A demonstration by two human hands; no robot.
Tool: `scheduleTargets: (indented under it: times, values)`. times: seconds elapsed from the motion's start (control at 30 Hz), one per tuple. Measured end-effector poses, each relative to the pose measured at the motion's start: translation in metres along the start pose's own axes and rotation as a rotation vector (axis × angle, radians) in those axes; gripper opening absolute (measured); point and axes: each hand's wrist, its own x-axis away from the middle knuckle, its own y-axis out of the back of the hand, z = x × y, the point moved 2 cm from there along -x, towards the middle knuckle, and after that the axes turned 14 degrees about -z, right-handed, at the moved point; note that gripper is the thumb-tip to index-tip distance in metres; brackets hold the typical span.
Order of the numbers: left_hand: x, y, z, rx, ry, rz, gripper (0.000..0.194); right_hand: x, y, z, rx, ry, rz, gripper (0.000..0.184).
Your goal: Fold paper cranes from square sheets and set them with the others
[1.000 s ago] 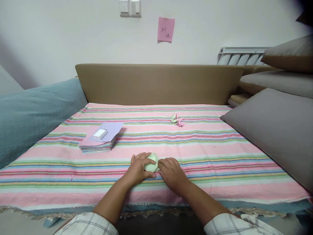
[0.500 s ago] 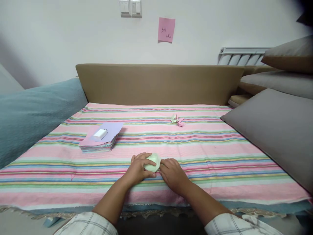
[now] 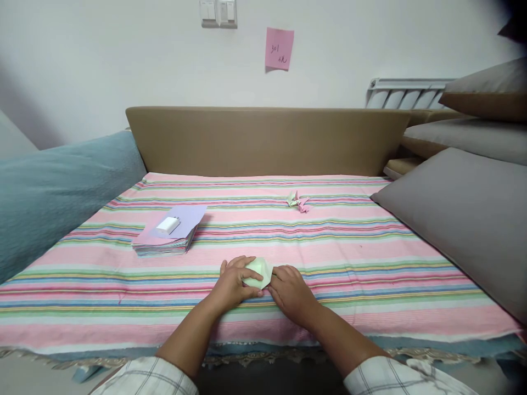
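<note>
A small pale green folded paper point(image 3: 260, 272) lies on the striped cloth point(image 3: 349, 258) near the front edge. My left hand point(image 3: 233, 285) presses on its left side with fingers over it. The fingertips of my right hand point(image 3: 291, 292) pinch its right edge. Both hands rest on the cloth close together.
A stack of coloured paper sheets point(image 3: 168, 235) with a small white block point(image 3: 168, 224) on top lies to the left. Two small folded paper figures point(image 3: 298, 202), green and pink, sit farther back. Grey cushions point(image 3: 461, 219) crowd the right; a teal blanket point(image 3: 53, 192) lies left.
The green paper's right edge has lifted and shifted slightly right between my fingers. My hands have stayed in nearly the same place.
</note>
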Motion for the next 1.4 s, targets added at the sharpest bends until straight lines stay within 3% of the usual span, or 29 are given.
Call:
scheduleTargets:
  times: [0.37, 0.6, 0.87, 1.27, 1.4]
  values:
    - [0.002, 0.0, -0.003, -0.01, -0.001, -0.023, 0.027, 0.002, -0.001, -0.002, -0.04, -0.006, -0.048, 0.015]
    - [0.007, -0.005, -0.005, -0.085, -0.098, -0.123, 0.032, 0.003, -0.001, -0.003, -0.072, -0.002, -0.024, 0.017]
    - [0.014, -0.004, -0.015, -0.214, -0.231, -0.29, 0.015, 0.001, 0.0, -0.002, -0.092, -0.027, -0.03, 0.016]
    - [0.024, -0.011, -0.021, -0.229, -0.264, -0.353, 0.02, 0.003, -0.001, -0.004, -0.12, -0.046, -0.017, 0.033]
    - [0.023, -0.014, -0.018, -0.186, -0.231, -0.306, 0.012, 0.003, -0.001, -0.004, -0.129, -0.052, -0.007, 0.03]
